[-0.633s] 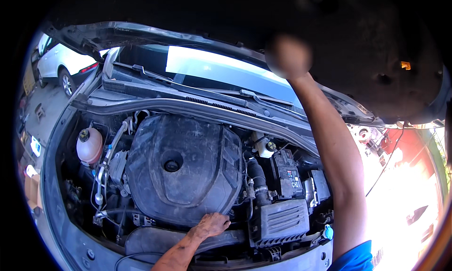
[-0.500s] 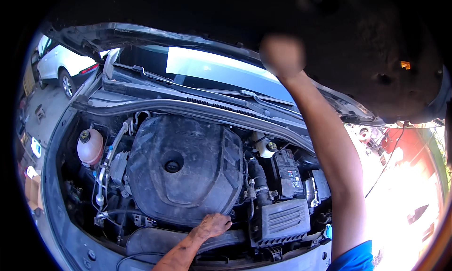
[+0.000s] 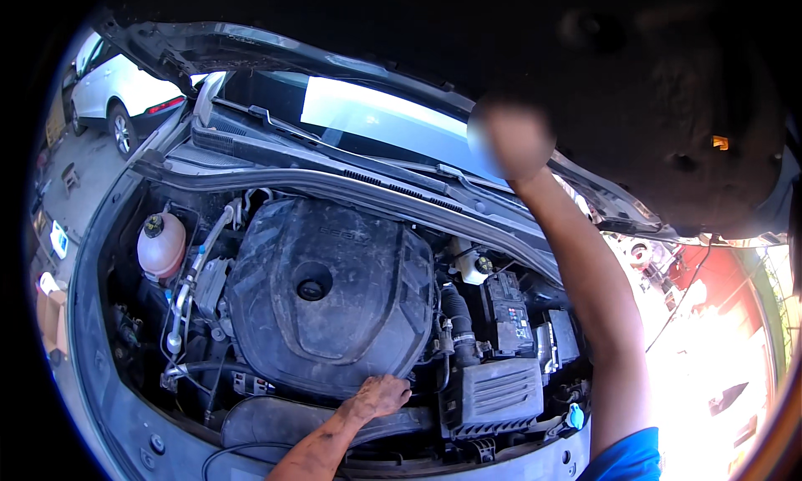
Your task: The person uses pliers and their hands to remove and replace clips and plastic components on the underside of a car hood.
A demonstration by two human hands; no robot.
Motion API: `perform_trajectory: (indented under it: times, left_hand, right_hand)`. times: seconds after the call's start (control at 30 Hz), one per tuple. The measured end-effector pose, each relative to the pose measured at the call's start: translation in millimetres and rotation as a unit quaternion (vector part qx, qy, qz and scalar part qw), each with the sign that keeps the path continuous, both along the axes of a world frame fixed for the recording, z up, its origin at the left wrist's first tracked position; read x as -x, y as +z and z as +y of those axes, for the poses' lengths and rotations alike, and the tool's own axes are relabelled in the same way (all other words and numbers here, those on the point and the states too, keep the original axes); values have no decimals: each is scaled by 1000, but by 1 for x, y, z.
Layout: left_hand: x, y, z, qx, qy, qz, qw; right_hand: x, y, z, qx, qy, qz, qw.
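A large black plastic engine cover [image 3: 334, 314] with a round hole holding a black cap sits in the middle of the engine bay. At its front right edge, my left hand [image 3: 381, 396] has its fingers curled round the rim, with the fingertips hidden. My right arm reaches up from the lower right, in a blue sleeve. The right hand [image 3: 516, 139] is a blur in front of the windshield, near the underside of the raised hood [image 3: 652, 122]; its fingers cannot be made out.
A pinkish coolant tank [image 3: 161, 245] stands at left. On the right are the battery [image 3: 508, 314], the black air filter box [image 3: 493, 397] and a blue washer cap [image 3: 575, 416]. The hood hangs overhead. Behind at left, a white car [image 3: 134, 97] is parked.
The view has shifted slightly. My right hand sits a little lower and farther right in the picture; my left hand stays at the cover's front edge.
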State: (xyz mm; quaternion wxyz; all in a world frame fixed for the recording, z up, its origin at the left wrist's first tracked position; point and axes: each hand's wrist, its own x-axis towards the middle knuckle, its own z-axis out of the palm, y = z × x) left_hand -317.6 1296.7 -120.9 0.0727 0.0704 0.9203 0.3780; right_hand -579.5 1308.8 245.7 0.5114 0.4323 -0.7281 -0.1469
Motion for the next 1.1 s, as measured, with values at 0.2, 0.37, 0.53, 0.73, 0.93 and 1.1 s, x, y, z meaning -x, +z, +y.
perform_trajectory:
  times: [0.2,0.37,0.53,0.73,0.93,1.1]
  left_hand:
    - [-2,1,-1,-9,-7,-15,1000]
    - [0,-8,-3,-8,-1,12,1000]
    - [0,-13,-3,-10,2,29,1000]
    - [-4,-10,-5,-1,-2,-4,1000]
    - [-9,-8,-4,1,-6,-4,1000]
    - [-14,-1,-10,-16,-15,-9,1000]
  right_hand:
    - [10,30,13,54,-90,-149,983]
    - [11,42,8,116,-112,-195,968]
    - [-8,46,-8,82,-155,-172,969]
    - [-32,52,-54,44,-230,-136,962]
    - [-25,52,-63,38,-227,-116,966]
    - [-39,52,-76,8,-254,-137,957]
